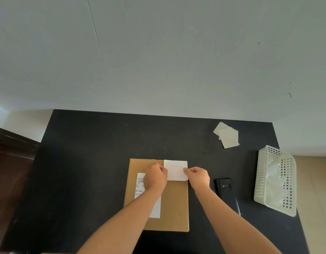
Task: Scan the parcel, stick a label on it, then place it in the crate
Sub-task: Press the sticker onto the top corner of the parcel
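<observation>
A flat brown cardboard parcel [174,204] lies on the black table [89,162] in front of me. A printed shipping label [139,182] is on its left half, partly hidden by my left forearm. A white label sheet [175,169] rests over the parcel's far right corner. My left hand [155,177] pinches the sheet's left edge. My right hand [197,176] pinches its right edge. The white perforated crate [275,180] stands at the table's right side.
A black handheld scanner [226,189] lies on the table just right of the parcel, between it and the crate. A small pile of label sheets [227,134] sits at the far right. The wall runs along the table's far edge.
</observation>
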